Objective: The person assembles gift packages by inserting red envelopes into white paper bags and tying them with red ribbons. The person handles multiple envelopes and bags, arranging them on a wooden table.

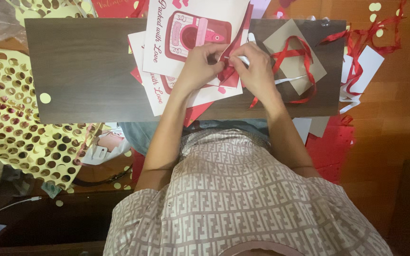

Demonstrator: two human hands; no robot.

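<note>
Patterned shirt (pixel 243 199), beige and white, fills the lower frame, closest to the lens; both bare forearms run up from it to the worktop (pixel 86 66).

Worktop: dark wood-grain board, set on an orange-brown floor (pixel 399 123).

Yellow punched sheet (pixel 10 118), full of round holes, lies left of the board, partly over its edge. One loose yellow dot (pixel 45 98) sits on the board.

White printed cards (pixel 172 47) with a red-pink picture lie stacked at the board's middle, overlapping.

Tan card (pixel 295 54), tilted, lies right of the hands with red ribbon (pixel 294 52) looped over it. More ribbon lies tangled at the far right.

Left hand (pixel 200 64): grip pinched shut on a folded red paper piece (pixel 228 71), at the cards' right edge.

Right hand (pixel 257 68): grip closed around a thin white tool (pixel 244 59), its tip at the red paper. Hands nearly touch.
</note>
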